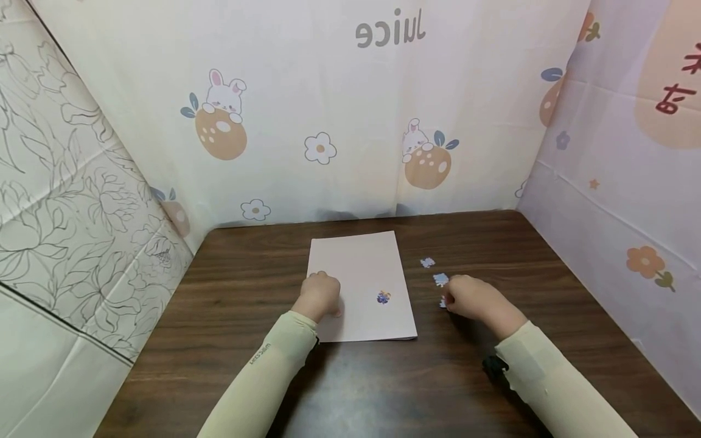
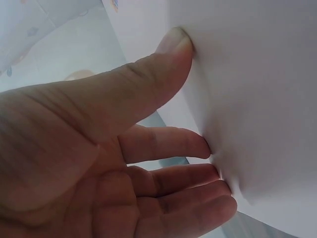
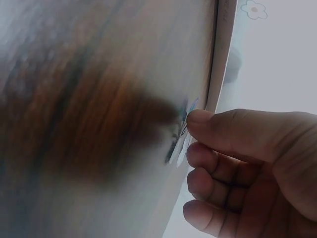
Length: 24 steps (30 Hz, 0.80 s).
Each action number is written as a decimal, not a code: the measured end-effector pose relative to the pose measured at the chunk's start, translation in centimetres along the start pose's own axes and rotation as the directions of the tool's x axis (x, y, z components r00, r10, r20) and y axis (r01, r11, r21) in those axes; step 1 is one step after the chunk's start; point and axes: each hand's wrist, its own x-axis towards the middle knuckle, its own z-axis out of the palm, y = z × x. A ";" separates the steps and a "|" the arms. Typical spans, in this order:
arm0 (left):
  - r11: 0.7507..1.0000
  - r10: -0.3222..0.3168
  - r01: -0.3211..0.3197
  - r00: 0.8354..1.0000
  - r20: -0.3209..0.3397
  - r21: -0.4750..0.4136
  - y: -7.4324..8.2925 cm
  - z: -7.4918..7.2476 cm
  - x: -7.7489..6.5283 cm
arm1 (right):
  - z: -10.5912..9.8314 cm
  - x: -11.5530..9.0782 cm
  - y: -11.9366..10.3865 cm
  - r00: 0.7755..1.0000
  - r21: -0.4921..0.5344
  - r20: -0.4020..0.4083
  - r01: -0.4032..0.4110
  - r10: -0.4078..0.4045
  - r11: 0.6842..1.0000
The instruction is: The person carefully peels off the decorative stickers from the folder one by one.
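Observation:
My left hand [image 1: 322, 294] rests on a white board [image 1: 356, 261]; in the left wrist view its thumb [image 2: 173, 54] and fairly straight fingertips touch the pale surface. A small colourful piece [image 1: 383, 297] with a jagged outline lies on the board, right of that hand. My right hand [image 1: 475, 298] is low over the table beside the board. Its thumb and forefinger pinch a thin jigsaw piece [image 3: 182, 144], whose pale edge shows beside the thumb tip. Part of it is hidden by the fingers. Near these fingers lie pale blue jigsaw pieces [image 1: 440, 279].
Another pale blue piece [image 1: 428, 262] lies farther back, near the board's right edge. The dark wooden table [image 1: 252, 274] ends at a printed curtain [image 1: 356, 182] behind, with more hangings at the left and right sides.

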 end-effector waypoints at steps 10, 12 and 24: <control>1.000 -0.002 0.002 1.000 0.003 -0.004 0.0 0.1 0.2 | -0.5 -0.3 -0.3 1.000 0.031 0.004 -0.030 0.030 0.999; 1.000 -0.001 0.001 1.000 0.006 -0.003 0.1 0.1 0.2 | -0.5 -0.2 -0.2 1.000 0.038 0.007 -0.030 0.029 0.999; 0.999 0.003 -0.003 1.000 0.009 -0.052 0.1 -0.1 -0.1 | -0.5 0.2 -0.1 1.000 0.030 -0.030 0.007 -0.006 1.000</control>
